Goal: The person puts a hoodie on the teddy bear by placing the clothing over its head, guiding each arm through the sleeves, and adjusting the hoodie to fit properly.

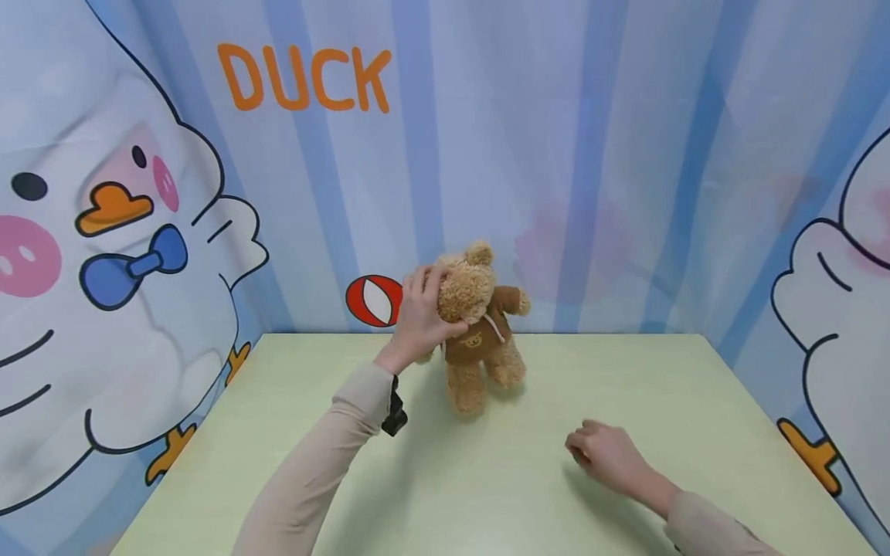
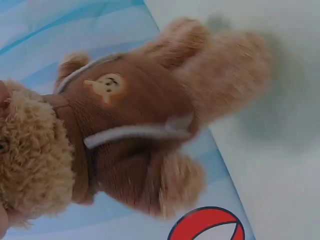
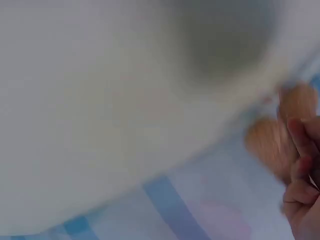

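Note:
A light brown teddy bear (image 1: 467, 309) in a brown hooded sweater is upright and slightly tilted near the table's back edge. My left hand (image 1: 422, 309) grips its head from the side, fingers over the top and thumb near the chin. The left wrist view shows the sweater (image 2: 132, 95) with a small bear face on the chest and pale cords; the feet are close over the table. My right hand (image 1: 608, 455) hovers over the table at the front right, apart from the bear, with fingers loosely curled and nothing in them.
The pale green table (image 1: 626, 386) ends at a hanging blue striped curtain (image 1: 633, 154) printed with ducks and the word DUCK. A red and white ball (image 1: 368, 301) is printed on it left of the bear. A black wrist strap (image 1: 395, 413) sits on the left wrist.

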`<action>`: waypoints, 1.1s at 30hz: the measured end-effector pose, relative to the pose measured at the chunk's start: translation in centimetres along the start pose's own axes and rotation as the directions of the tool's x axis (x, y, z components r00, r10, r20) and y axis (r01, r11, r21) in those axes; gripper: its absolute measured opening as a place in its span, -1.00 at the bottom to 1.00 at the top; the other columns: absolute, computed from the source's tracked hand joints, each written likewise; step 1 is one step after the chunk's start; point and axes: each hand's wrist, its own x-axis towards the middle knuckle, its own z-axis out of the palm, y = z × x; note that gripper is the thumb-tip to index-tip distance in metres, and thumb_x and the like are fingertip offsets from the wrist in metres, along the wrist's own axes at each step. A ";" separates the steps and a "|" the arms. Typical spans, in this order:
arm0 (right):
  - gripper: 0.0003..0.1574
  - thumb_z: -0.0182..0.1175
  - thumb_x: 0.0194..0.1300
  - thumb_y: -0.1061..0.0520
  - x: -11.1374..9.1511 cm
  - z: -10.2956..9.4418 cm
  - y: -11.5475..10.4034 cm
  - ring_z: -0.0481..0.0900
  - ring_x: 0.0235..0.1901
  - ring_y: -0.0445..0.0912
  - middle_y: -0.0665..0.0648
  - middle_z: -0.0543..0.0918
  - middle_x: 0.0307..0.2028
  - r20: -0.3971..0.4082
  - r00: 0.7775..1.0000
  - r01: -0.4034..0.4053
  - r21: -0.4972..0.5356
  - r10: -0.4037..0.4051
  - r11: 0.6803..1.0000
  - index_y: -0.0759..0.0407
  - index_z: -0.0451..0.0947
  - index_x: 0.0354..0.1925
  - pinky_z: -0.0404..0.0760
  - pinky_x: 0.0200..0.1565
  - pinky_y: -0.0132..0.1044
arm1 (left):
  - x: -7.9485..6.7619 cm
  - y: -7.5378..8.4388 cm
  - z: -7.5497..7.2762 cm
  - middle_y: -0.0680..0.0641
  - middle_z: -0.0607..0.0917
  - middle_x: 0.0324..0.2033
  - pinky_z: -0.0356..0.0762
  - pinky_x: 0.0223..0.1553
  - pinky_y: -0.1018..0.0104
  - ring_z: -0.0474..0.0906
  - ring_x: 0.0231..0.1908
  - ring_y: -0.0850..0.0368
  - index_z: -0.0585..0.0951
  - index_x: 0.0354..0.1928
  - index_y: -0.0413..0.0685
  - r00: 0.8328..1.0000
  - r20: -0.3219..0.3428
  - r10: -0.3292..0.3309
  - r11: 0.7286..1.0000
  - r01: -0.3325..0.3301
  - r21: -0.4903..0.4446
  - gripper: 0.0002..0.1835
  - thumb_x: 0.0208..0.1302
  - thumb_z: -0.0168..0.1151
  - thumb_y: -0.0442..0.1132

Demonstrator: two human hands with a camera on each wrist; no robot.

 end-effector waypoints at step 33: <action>0.17 0.27 -0.08 -0.30 10.0 -1.9 2.8 0.45 0.01 0.16 0.36 0.40 0.10 0.370 0.879 -0.453 0.453 0.300 0.768 0.29 0.06 0.28 0.48 -0.11 0.00 | -1.8 1.5 2.9 -0.10 0.35 0.11 0.37 -0.05 -0.02 0.23 0.08 -0.09 0.20 0.27 0.14 0.938 0.345 -0.034 0.983 0.094 -0.160 -0.07 -0.22 0.42 0.02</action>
